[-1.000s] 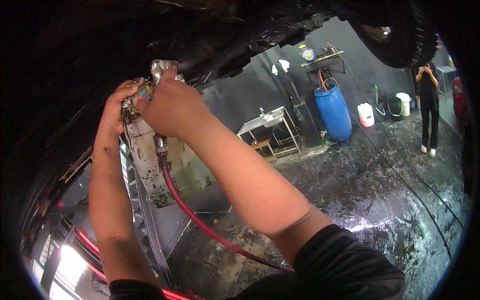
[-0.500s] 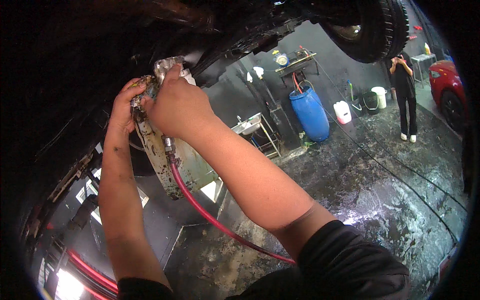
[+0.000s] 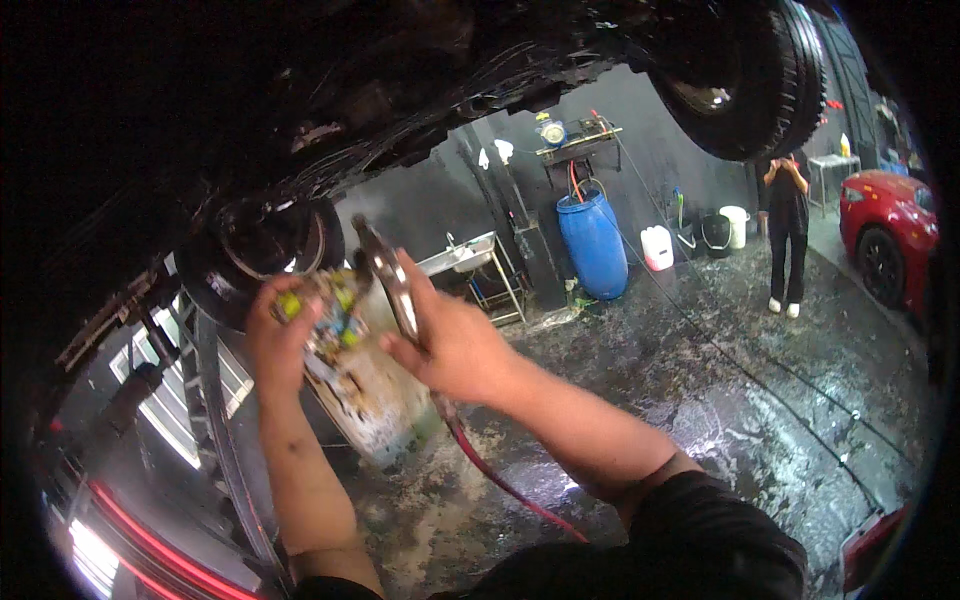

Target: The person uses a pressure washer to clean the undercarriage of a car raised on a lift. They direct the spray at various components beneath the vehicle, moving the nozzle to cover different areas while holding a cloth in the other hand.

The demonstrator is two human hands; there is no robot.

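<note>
My left hand (image 3: 278, 345) is closed on the top of a grimy whitish container (image 3: 372, 405), where a crumpled, mottled yellow, blue and brown covering (image 3: 335, 310) shows. Beside it, my right hand (image 3: 455, 345) grips a metal air spray gun (image 3: 385, 270), its nose tilted up and to the left. A red hose (image 3: 485, 468) runs from the gun's lower end toward the lower right. Motion blurs both hands, and I cannot tell whether gun and container are joined. Both are held below the dark underside of a raised vehicle (image 3: 400, 110).
Wheels hang at the upper right (image 3: 755, 90) and middle left (image 3: 265, 250). A blue drum (image 3: 592, 245), a sink (image 3: 470, 252), a white jug (image 3: 657, 247) and buckets line the wall. A person (image 3: 788, 230) stands near a red car (image 3: 888, 235). Cables cross the wet floor (image 3: 720, 400).
Both hands have come down from the underbody with the air spray gun and container. The gun now shows apart from the container's top, and the view has shifted, revealing the left wheel.
</note>
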